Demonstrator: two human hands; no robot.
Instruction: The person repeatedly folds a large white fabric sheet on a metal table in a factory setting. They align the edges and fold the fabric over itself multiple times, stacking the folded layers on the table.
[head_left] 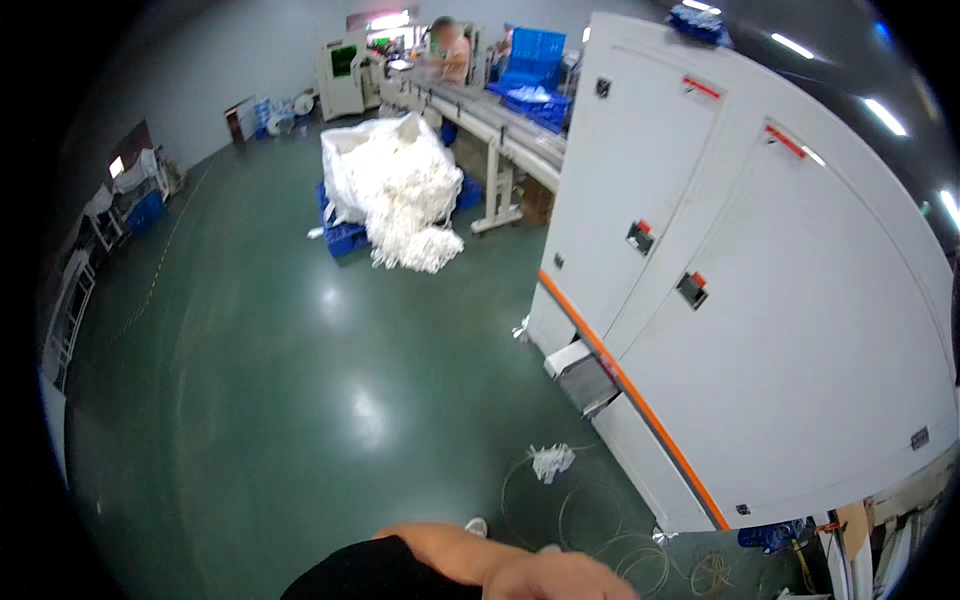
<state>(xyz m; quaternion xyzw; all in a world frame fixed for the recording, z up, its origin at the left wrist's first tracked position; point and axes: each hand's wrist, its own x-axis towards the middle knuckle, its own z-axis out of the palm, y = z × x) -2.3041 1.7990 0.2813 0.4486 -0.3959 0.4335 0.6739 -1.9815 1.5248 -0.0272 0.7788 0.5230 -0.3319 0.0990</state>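
Observation:
My left forearm, in a black sleeve, reaches rightward across the lower edge. At its end, my left hand (560, 579) is cut off by the picture's edge, and its fingers are hidden, so whether it holds anything does not show. Closest to that hand are loops of thin pale tubing or wire (590, 515) on the floor. A small bunch of white strips (551, 461) lies just beyond the loops. Part of a white shoe (477, 525) peeks out above my forearm. My right hand is out of sight.
A tall white machine cabinet (800, 300) with an orange stripe fills the right side. Ahead, a large white bag (345, 180) spills white strips (415, 240) over a blue pallet (345, 238). A conveyor (500, 125) runs behind it; a person (452, 55) stands there.

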